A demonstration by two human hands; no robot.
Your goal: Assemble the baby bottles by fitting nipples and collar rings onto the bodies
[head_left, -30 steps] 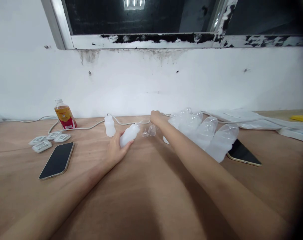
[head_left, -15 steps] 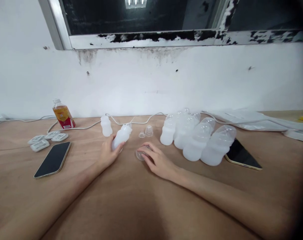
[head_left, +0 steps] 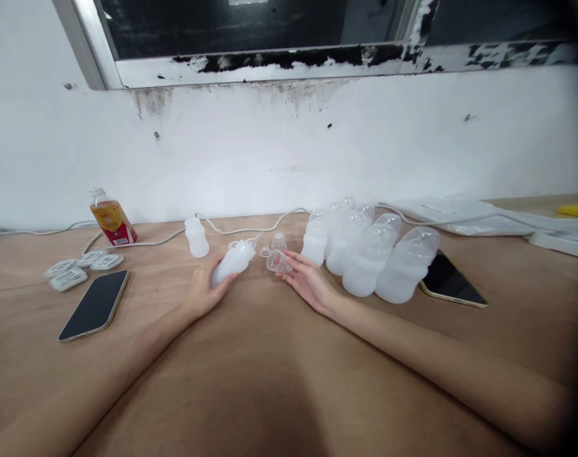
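My left hand (head_left: pixel 208 289) is wrapped round a translucent white baby bottle (head_left: pixel 232 263), tilted to the right, with a thin pointed tip at its top. In my right hand (head_left: pixel 308 277) is a clear dome-shaped cap (head_left: pixel 276 261), lifted off the table with its open end turned toward the bottle. Just behind it stand another clear cap (head_left: pixel 279 241) and a small clear piece (head_left: pixel 265 252). A bottle without a cap (head_left: pixel 196 237) stands behind my left hand. To the right, several capped bottles (head_left: pixel 369 254) are grouped close together.
A phone (head_left: pixel 93 306) lies at left beside several small white cases (head_left: pixel 68 278). Behind them leans a drink bottle (head_left: pixel 112 219). Another phone (head_left: pixel 453 279) lies behind the capped bottles. A white cable (head_left: pixel 251 230) runs along the wall, near plastic bags (head_left: pixel 451 212).
My right hand has turned and raised the clear cap from the table, bringing its open end round toward the bottle. My left hand keeps its hold on the bottle. The view has shifted slightly.
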